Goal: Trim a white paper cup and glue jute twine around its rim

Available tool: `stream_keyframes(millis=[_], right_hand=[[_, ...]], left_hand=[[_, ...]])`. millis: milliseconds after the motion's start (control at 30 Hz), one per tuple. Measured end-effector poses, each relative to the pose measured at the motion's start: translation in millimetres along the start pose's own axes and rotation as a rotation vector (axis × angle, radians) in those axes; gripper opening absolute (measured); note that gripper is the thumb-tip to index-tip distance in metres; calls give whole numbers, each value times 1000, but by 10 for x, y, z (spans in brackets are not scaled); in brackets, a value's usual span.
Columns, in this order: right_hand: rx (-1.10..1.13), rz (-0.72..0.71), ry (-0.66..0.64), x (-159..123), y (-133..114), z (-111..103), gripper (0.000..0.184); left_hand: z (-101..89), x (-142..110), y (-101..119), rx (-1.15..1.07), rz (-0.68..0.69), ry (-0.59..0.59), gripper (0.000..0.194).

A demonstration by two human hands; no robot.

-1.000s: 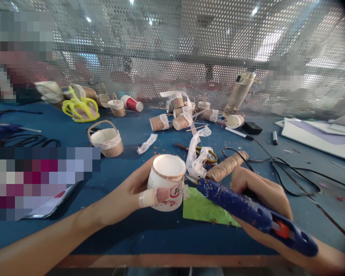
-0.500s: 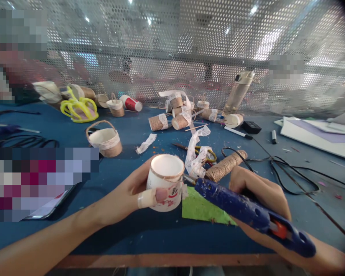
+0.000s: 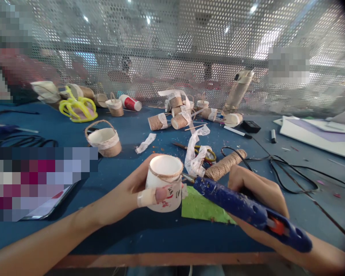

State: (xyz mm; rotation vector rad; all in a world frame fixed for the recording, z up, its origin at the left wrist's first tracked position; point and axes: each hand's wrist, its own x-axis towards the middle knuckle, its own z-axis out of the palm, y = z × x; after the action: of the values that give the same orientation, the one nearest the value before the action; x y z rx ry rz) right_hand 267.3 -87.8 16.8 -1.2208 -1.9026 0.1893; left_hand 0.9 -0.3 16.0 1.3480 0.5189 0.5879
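Observation:
My left hand is wrapped round a white paper cup with red and dark print; tape circles the thumb. Twine runs along the cup's upper edge. A blue hot glue gun is gripped in my right hand, its metal nozzle at the cup's right side just below the rim. Whether the nozzle touches the cup I cannot tell. Under the gun lies a green sheet. Behind it are a roll of twine, a strip of white lace and scissors, partly covered by the lace.
A twine-and-lace basket with a handle stands left of the cup. Several similar cups are piled farther back. A yellow crown-like piece sits at back left. Black cable loops at right, near white boards. Perforated metal closes the far side.
The cup has turned slightly in my left hand, shifting its print, and its rim is tilted a little differently. The glue gun stays close to the rim.

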Motion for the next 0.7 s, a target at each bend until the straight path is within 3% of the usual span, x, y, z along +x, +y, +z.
stream_keyframes(millis=[400, 700], right_hand=[[-12, -22, -7, 6, -35, 17, 28], [36, 15, -27, 2, 13, -10, 29]], left_hand=[[-2, 4, -27, 13, -34, 30, 57], [22, 12, 30, -29, -33, -3, 48]])
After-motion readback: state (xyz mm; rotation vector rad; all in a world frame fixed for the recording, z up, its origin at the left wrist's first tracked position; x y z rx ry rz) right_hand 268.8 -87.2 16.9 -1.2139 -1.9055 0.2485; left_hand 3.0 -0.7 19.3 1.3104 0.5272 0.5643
